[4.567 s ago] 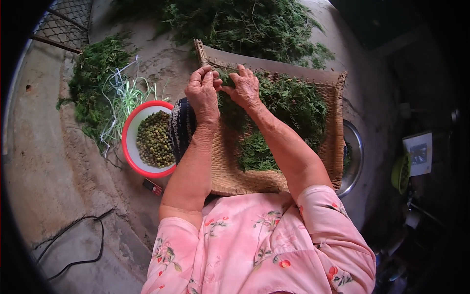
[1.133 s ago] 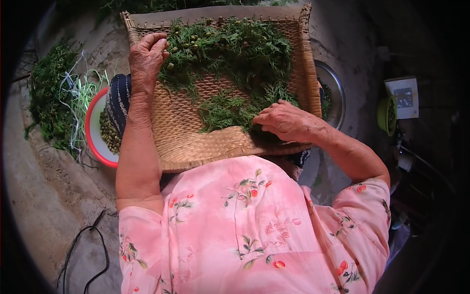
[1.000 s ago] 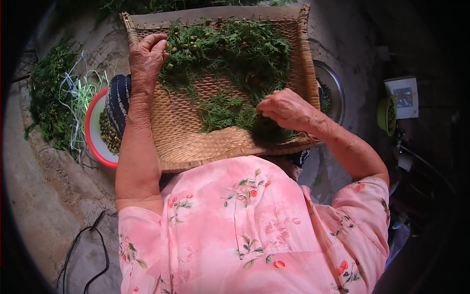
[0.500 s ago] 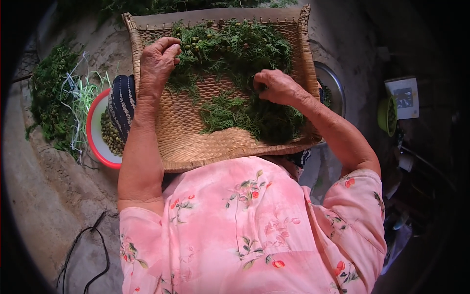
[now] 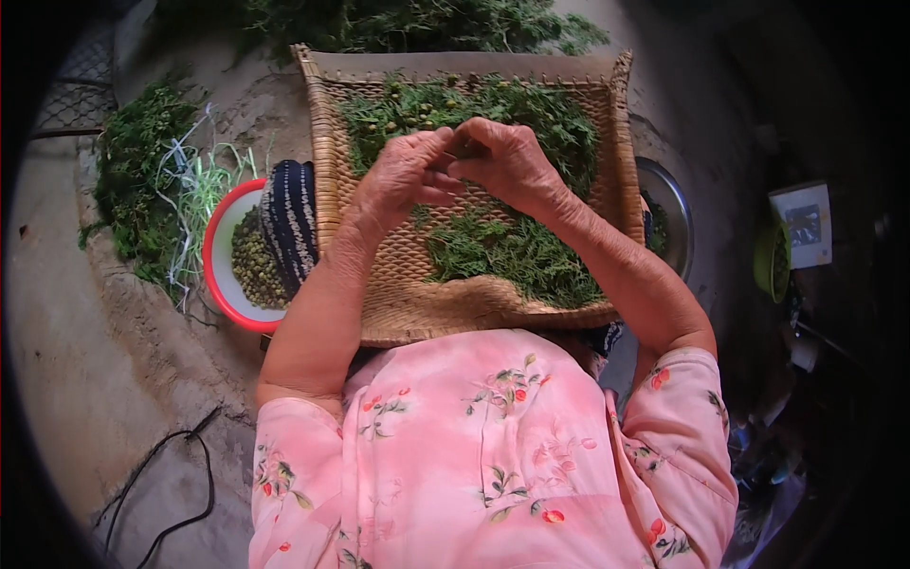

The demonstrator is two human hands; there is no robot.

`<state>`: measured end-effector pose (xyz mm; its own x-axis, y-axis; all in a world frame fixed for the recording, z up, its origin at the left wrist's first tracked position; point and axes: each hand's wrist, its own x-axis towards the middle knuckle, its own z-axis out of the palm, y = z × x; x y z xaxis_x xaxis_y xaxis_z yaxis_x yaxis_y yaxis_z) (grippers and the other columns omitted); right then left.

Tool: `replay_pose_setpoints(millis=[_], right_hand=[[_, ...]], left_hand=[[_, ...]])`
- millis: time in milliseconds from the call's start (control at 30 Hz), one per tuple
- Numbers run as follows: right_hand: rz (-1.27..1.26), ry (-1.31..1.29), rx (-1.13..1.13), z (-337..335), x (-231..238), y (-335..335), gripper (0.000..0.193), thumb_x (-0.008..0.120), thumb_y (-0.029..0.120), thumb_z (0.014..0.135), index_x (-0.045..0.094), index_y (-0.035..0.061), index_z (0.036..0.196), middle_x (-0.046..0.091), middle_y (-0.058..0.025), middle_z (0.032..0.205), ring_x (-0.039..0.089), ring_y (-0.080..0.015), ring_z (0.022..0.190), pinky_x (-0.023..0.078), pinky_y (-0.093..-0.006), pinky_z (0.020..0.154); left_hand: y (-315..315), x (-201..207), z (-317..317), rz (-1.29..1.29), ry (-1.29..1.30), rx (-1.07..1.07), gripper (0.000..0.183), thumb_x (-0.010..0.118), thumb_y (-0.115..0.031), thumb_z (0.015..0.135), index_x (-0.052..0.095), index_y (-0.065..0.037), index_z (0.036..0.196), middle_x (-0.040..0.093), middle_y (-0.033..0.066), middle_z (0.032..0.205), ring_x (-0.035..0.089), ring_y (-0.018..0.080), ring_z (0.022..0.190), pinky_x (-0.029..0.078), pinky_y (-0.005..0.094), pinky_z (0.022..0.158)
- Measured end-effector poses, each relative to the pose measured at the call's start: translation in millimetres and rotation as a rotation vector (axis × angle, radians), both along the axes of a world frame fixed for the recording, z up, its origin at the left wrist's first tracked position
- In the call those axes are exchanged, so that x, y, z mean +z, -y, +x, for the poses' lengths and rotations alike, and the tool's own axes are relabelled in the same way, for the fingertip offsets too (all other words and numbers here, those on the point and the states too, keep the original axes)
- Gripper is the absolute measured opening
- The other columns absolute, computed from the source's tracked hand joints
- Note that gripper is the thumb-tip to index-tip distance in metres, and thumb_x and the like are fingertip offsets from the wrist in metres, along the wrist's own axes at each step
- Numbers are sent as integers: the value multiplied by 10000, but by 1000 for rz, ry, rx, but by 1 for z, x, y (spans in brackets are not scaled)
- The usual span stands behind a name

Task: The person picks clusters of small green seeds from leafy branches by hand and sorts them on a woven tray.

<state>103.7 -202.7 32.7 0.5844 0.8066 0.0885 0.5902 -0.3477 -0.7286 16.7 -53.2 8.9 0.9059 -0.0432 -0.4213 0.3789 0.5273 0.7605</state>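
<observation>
On my lap rests a woven wicker tray [image 5: 379, 294] with a raised rim. Green feathery sprigs [image 5: 517, 256] lie in it, a heap near my body and a wider band along the far side, with small pale green cones [image 5: 427, 106] among them. Above the tray's middle my two hands meet at the fingertips. My left hand [image 5: 406, 171] has its thumb and forefinger pinched, the other fingers loosely curled. My right hand [image 5: 507, 163] is bent over with its fingertips pressed together against the left. Whatever lies between the fingers is too small to make out.
Left of the tray stands a white basin with a red rim [image 5: 220, 294], holding small green cones. A metal basin [image 5: 678, 209] is at the right. Cut greenery [image 5: 142, 171] and plastic strings [image 5: 204, 204] lie on the left floor, a black cable [image 5: 204, 465] nearer, a green bowl [image 5: 773, 261] far right.
My left hand has moved right from the tray's left side, and my right hand has come up and inward from the sprigs. The two now meet. The whole view has shifted slightly.
</observation>
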Motion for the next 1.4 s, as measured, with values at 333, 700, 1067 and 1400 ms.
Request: replay_pose_setpoints(millis=[333, 700, 1067, 1400], right_hand=[[30, 106, -103, 21, -26, -42, 268, 630, 238, 817, 568, 40, 987, 615, -146, 908, 598, -287, 827, 476, -377, 728], [-204, 425, 185, -39, -76, -100, 591, 598, 339, 812, 390, 78, 1301, 337, -146, 1366, 269, -390, 1273, 208, -592, 1010], [-245, 307, 579, -45, -43, 21, 192, 583, 54, 694, 658, 89, 867, 501, -71, 1242, 439, -315, 1154, 362, -486, 924], [-170, 272, -73, -13, -61, -25, 264, 622, 112, 769, 573, 74, 1026, 562, -110, 877, 564, -301, 845, 469, -392, 698]], left_hand=[[-29, 15, -5, 200, 186, 711, 240, 564, -276, 890, 610, -41, 898, 566, 5, 654, 490, 64, 469, 330, 154, 354], [-66, 4, -16, 224, 233, 1139, 196, 560, -218, 893, 585, -25, 908, 521, -13, 615, 424, 49, 439, 305, 165, 363], [-67, -1, -10, 268, 241, 1084, 190, 588, -208, 878, 603, -27, 934, 535, -18, 637, 435, 37, 455, 300, 155, 371], [-54, -3, -3, 705, 237, 763, 178, 599, -210, 873, 629, -35, 889, 524, -26, 595, 436, 15, 467, 358, 171, 401]])
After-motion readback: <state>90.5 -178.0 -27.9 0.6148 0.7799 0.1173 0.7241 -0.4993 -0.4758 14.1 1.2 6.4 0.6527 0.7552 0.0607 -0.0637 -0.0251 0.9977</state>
